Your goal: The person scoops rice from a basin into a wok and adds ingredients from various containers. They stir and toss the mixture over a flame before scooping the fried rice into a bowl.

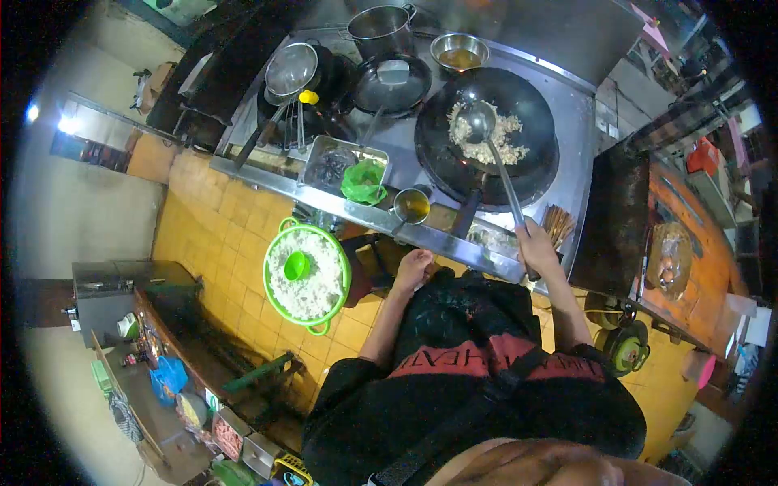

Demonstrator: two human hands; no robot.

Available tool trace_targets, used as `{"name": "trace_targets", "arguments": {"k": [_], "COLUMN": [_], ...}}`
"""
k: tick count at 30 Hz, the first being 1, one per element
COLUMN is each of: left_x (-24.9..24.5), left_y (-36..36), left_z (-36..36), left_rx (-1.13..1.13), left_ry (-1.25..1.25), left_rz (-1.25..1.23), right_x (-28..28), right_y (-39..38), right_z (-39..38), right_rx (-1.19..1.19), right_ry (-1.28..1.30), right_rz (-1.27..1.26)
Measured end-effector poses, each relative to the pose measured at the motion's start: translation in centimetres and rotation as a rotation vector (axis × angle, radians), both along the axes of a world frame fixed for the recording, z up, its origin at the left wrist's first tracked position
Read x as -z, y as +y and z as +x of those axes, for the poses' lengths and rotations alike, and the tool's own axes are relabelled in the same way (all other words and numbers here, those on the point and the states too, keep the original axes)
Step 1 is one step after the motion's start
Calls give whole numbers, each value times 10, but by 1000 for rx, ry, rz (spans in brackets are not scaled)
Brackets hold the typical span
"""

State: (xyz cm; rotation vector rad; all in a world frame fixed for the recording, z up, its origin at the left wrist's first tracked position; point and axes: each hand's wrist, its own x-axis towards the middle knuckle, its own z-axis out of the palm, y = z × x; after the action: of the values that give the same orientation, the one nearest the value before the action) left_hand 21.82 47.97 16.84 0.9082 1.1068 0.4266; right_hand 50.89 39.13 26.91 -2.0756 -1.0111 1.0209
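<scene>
My right hand (536,246) is wrapped round the long handle of a metal ladle (481,123). The ladle's bowl rests among pale fried rice (510,150) in a large black wok (531,105) on the stove. My left hand (416,267) is held low in front of my body with its fingers curled; whether anything is inside them is hidden. Nearest to it is a metal cup of yellowish liquid (412,206) at the stove's front edge. The wok's handle (468,215) points toward me, untouched by either hand.
A green-rimmed tub of white rice (348,279) with a green bowl in it stands at left. The stove also holds a tray with a green bag (365,180), a strainer (292,69), a smaller pan (413,93), a pot (379,34) and a steel bowl (459,55).
</scene>
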Motion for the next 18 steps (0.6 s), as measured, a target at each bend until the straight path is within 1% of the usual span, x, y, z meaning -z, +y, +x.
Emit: {"name": "trace_targets", "arguments": {"k": [1, 2, 4, 5, 6, 7, 8, 9, 10, 11, 12, 13, 14, 15, 16, 17, 18], "left_x": [3, 9, 20, 22, 21, 20, 17, 15, 11, 8, 7, 19, 17, 14, 9, -33, 4], "left_y": [3, 6, 10, 17, 24, 24, 22, 25, 31, 36, 37, 40, 45, 52, 59, 59, 61], "left_z": [1, 3, 14, 24, 32, 42, 55, 68, 79, 88, 95, 103, 105, 111, 118, 121, 124], "left_rx": [6, 49, 93, 206, 319, 329, 228, 120, 122, 187, 252, 284, 290, 421, 548, 656, 475], "left_ry": [3, -11, -30, 87, 206, 209, 180, 143, 136, 219, 301, 452, 450, 486, 516, 619, 395], "left_rz": [4, 44, 79, 245, 417, 423, 384, 346, 348, 509, 671, 783, 788, 635, 478, 556, 259], "right_x": [-1, 12, 47, 42, 39, 36, 48, 65, 76, 31, 21, 29, 44, 58, 56, 54, 48], "right_y": [3, 7, 16, 19, 26, 30, 31, 35, 36, 42, 50, 49, 48, 49, 50, 47, 42], "right_z": [-7, -3, 15, 13, 8, 2, 2, 5, 10, 10, 20, 22, 23, 29, 32, 36, 50], "right_rx": [73, 79, -76, -74, -8, 64, 76, 54, 27, 13, 37, 67, 100, 109, 18, -78, -193], "right_ry": [12, 13, -365, -367, -294, -215, -212, -234, -258, -223, -103, -205, -305, -309, -417, -524, -593], "right_rz": [5, 10, 128, 124, 39, -43, -37, -29, -28, -56, -134, -81, -27, -22, -9, -7, -32]}}
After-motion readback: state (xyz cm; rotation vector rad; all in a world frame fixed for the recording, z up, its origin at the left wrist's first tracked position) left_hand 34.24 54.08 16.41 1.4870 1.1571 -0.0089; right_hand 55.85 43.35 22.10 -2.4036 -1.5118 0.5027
